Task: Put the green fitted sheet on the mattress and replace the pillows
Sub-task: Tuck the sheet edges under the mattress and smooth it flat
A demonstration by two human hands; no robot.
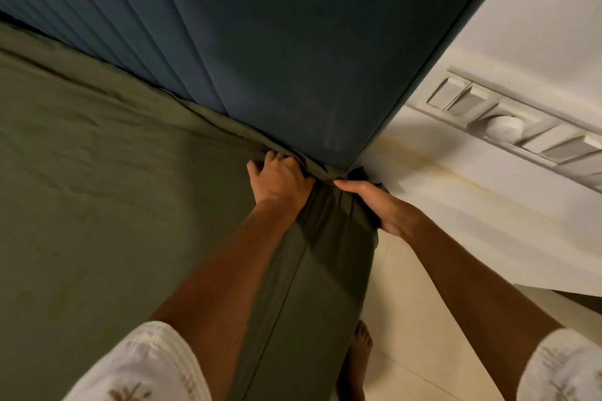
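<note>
L hand (279,177) sits on top of the mattress corner, fingers curled into a bunch of green fitted sheet (97,205) right where it meets the headboard (260,42). R hand (381,205) is just beside it at approx 3 o'clock, wrapped round the sheet's corner edge on the side face of the mattress, thumb pointing toward the L hand; its fingers are hidden behind the cloth. Hands close together, not touching, sheet gathered in folds btwn them.

Sheet covers the mattress top from the hands out to 9 o'clock, a bit wrinkled, and hangs down the side toward 6 o'clock w/ a seam line along the edge. Dark blue padded headboard fills 12 o'clock. White wall w/ a switch panel (508,120) at 2 o'clock. Pale tiled floor (407,319) at 5 o'clock, a bare foot (356,365) on it by the mattress side. Short white patterned sleeves at both lower corners.
</note>
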